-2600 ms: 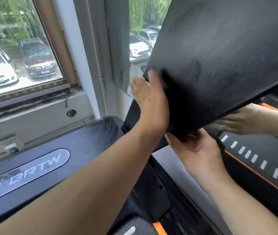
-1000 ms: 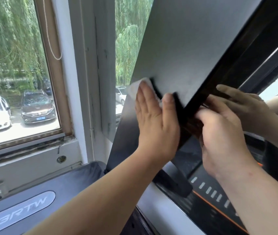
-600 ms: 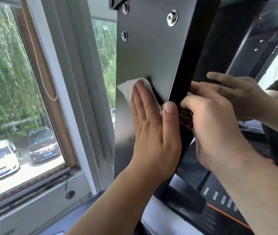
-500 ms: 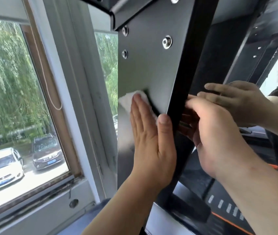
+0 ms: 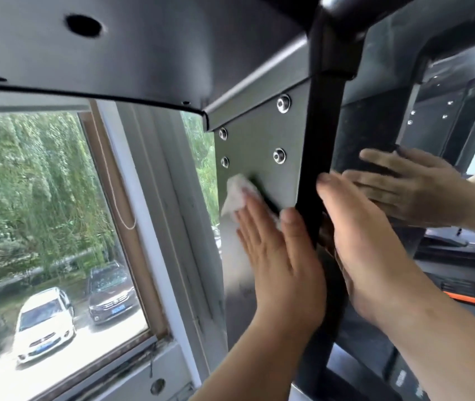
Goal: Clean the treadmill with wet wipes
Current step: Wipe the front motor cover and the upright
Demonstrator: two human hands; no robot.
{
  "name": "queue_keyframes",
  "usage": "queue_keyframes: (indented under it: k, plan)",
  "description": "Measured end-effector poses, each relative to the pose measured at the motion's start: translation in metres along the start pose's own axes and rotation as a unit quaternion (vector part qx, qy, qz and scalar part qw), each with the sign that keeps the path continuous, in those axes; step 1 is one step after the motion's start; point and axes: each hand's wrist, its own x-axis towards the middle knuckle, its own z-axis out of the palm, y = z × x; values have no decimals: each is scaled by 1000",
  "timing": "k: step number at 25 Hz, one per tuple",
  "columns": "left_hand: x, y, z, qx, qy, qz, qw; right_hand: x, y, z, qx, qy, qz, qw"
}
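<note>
Both hands work the treadmill upright [image 5: 259, 151]: L hand [image 5: 277, 256] is spread flat, fingers straight, pressing a white wet wipe [image 5: 237, 195] against the upright's grey metal face just below its bolts [image 5: 279, 155]. The wipe pokes out past the fingertips on the window side. R hand [image 5: 358, 250] lies along the black post [image 5: 314, 157] on the upright's inner edge, fingers extended. It's blurred, so can't tell if anything's under it. Prob the flat palm is there to spread pressure over the wipe, w/ the R hand bracing or covering the edge at the same height. Judging by hand position, the wipe is approx halfway up the face, so the bolt area and top remain to do. Further right of the upright another hand shows on glossy dark paneling, poss a reflection, can't tell. The grey face looks smooth, matte and streaky. Above the upright sits the console underside [image 5: 143, 47]. Left of it is a window [image 5: 42, 198] w/ trees and parked cars [image 5: 43, 322].
</note>
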Motion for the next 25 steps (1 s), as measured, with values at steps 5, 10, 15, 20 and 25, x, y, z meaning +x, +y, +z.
queue_keyframes:
  k: [5, 10, 15, 20, 25]
  plan:
    - [21, 45, -9, 0, -10, 57, 998, 6, -8, 5, 89, -30, -8, 996]
    - [45, 53, -6, 33, 29, 140, 989, 5, -15, 1, 104, -46, 37, 993]
    - [17, -32, -11, -88, 8, -222, 971, 0, -15, 8, 53, 17, 43, 998]
    - [32, -4, -11, -90, 28, -110, 989, -2, -22, 3, -2, -6, -4, 1000]
    - [33, -61, -7, -73, 65, -58, 993, 0, -18, 5, -18, -17, -27, 999]
